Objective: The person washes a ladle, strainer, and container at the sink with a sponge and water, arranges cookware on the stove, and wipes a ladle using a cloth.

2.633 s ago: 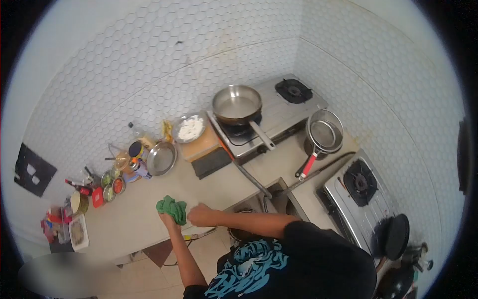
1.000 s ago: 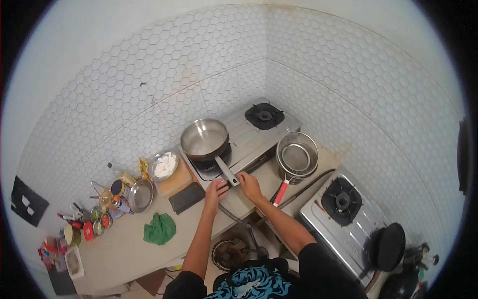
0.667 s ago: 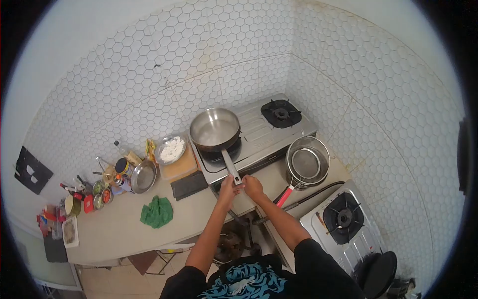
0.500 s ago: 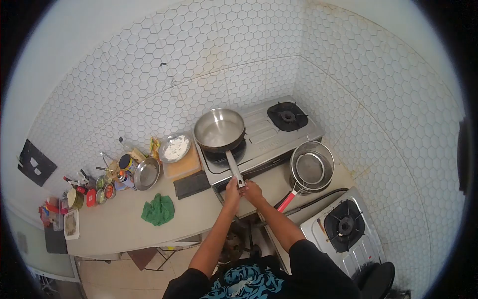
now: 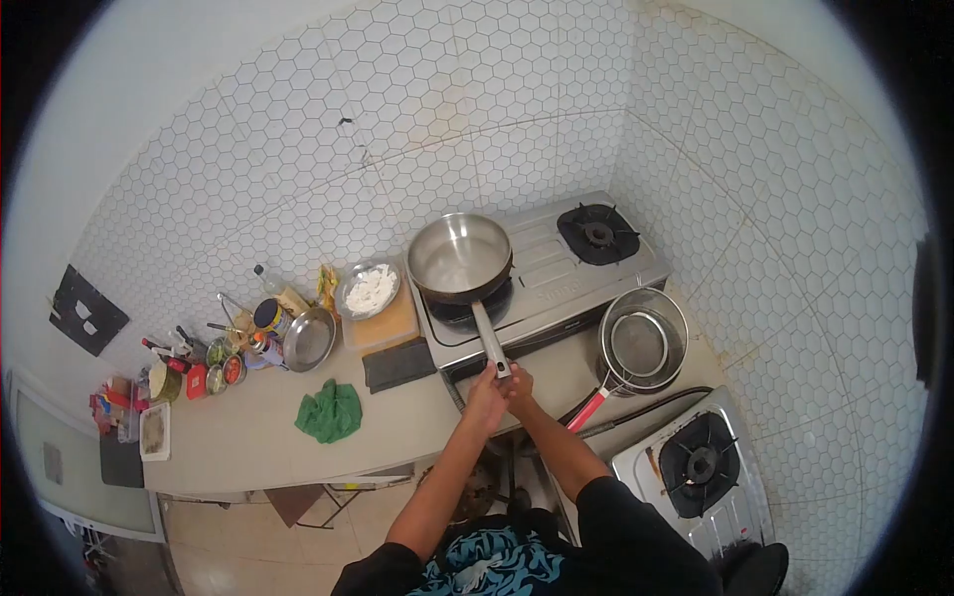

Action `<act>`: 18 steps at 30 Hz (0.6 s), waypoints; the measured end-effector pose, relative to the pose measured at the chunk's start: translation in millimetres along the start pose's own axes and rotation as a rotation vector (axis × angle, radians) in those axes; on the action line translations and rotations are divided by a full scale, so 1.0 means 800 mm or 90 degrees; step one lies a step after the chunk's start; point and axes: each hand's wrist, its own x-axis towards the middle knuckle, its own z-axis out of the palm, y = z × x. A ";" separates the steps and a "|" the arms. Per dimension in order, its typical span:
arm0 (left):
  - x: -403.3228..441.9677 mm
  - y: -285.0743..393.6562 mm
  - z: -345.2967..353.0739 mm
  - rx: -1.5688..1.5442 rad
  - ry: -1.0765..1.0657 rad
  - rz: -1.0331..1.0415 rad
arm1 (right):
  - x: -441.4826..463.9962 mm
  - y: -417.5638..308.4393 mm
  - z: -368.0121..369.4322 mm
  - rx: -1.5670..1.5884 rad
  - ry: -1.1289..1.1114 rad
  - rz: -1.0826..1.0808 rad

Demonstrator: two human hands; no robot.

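My left hand (image 5: 485,401) and my right hand (image 5: 518,386) are together just below the end of the steel pan's handle, at the stove's front edge. The fingers of both are bent and pressed close; whatever they hold, if anything, is hidden. The steel pan (image 5: 460,256) rests on the left burner of the two-burner stove (image 5: 537,268), its handle pointing toward me. It looks empty inside. On the counter to the left lies a crumpled green cloth (image 5: 329,411), touched by neither hand.
A plate of white pieces (image 5: 371,289) sits on a board beside the stove. Further left are a steel bowl (image 5: 309,339), bottles and small bowls. To the right stand a pot with a red-handled strainer (image 5: 642,341) and a second stove (image 5: 701,462).
The green cloth, earlier in my left hand, now lies on the counter. Both hands have moved to the pan handle's end and come closer together. The view has shifted.
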 end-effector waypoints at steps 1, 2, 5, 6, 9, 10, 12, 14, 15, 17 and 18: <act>-0.002 0.000 0.001 -0.009 -0.003 -0.011 | 0.006 0.045 0.037 0.101 0.018 0.015; -0.004 0.000 0.003 -0.019 -0.008 -0.023 | 0.030 0.072 0.076 0.200 0.037 0.029; -0.028 0.004 -0.007 -0.039 0.050 -0.056 | 0.003 -0.001 -0.006 -0.113 0.058 -0.128; -0.034 0.002 -0.019 -0.040 0.050 -0.058 | -0.001 -0.028 -0.024 -0.114 0.056 -0.127; -0.050 -0.001 -0.074 -0.007 0.119 -0.062 | 0.001 -0.061 -0.036 -0.172 0.047 0.070; -0.057 0.000 -0.095 -0.038 0.119 -0.047 | 0.003 -0.054 -0.031 -0.182 0.066 0.037; -0.076 0.001 -0.128 -0.073 0.118 -0.035 | 0.001 -0.051 -0.031 -0.196 0.083 0.006; -0.095 0.003 -0.154 -0.126 0.229 0.007 | -0.001 -0.061 -0.037 -0.124 0.094 0.063; -0.103 0.002 -0.168 -0.128 0.229 0.005 | -0.003 -0.067 -0.040 -0.127 0.093 0.064; -0.116 0.001 -0.188 -0.184 0.272 -0.003 | -0.006 -0.073 -0.042 -0.086 0.087 0.130; -0.120 0.001 -0.195 -0.188 0.272 -0.006 | -0.005 -0.069 -0.036 -0.090 0.085 0.131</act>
